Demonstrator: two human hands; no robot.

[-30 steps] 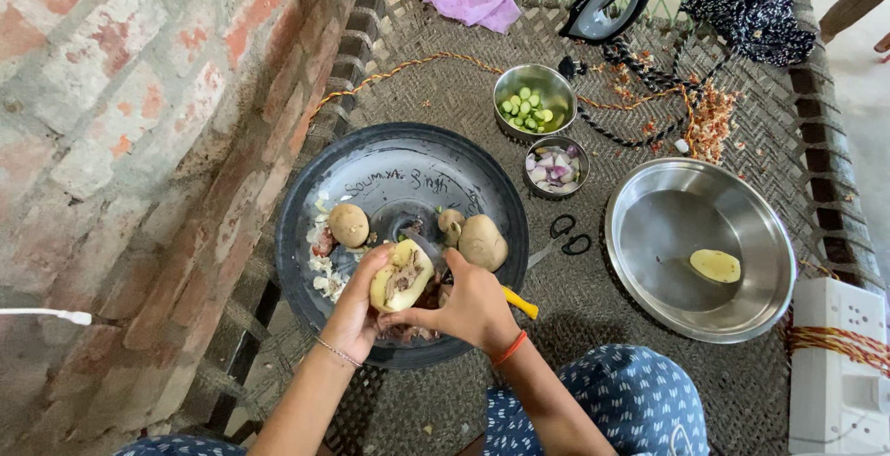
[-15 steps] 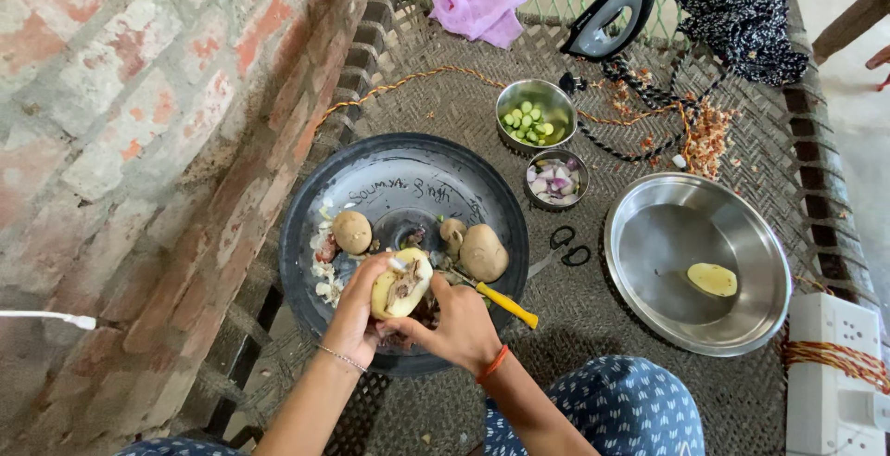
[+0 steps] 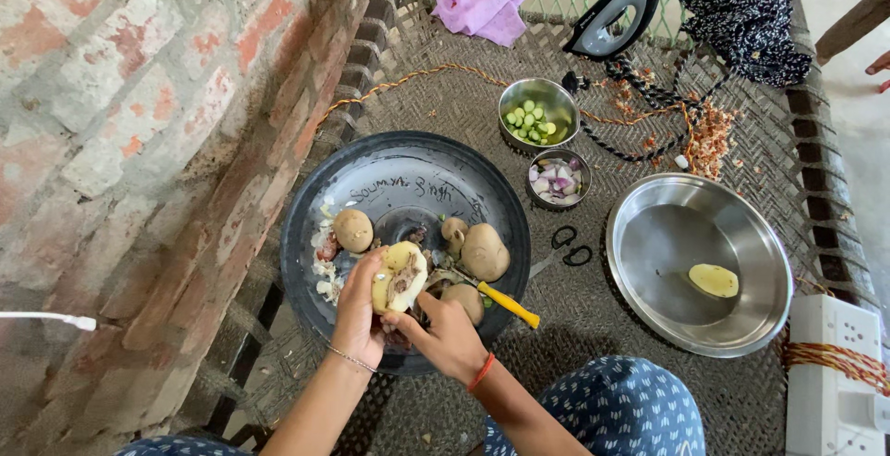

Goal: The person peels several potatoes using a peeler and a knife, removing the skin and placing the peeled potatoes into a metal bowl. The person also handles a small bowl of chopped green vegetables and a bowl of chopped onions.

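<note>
- Head view: left hand (image 3: 357, 312), fingers wrapped round a half-peeled pale yellow potato (image 3: 399, 276), raised over the round dark metal tray (image 3: 315, 196), likely so peelings drop inside.
- Right hand (image 3: 448, 334), fingers closed on a yellow-handled knife (image 3: 505, 305), blade at the potato.
- Unpeeled brown potatoes (image 3: 484, 251) in the tray, near the hands.
- Wide steel basin (image 3: 649, 234) holding one peeled potato (image 3: 713, 280), right of the tray.
- Brick wall (image 3: 139, 122) hard against the tray's left; open woven cot surface (image 3: 565, 326) between tray and basin.
</note>
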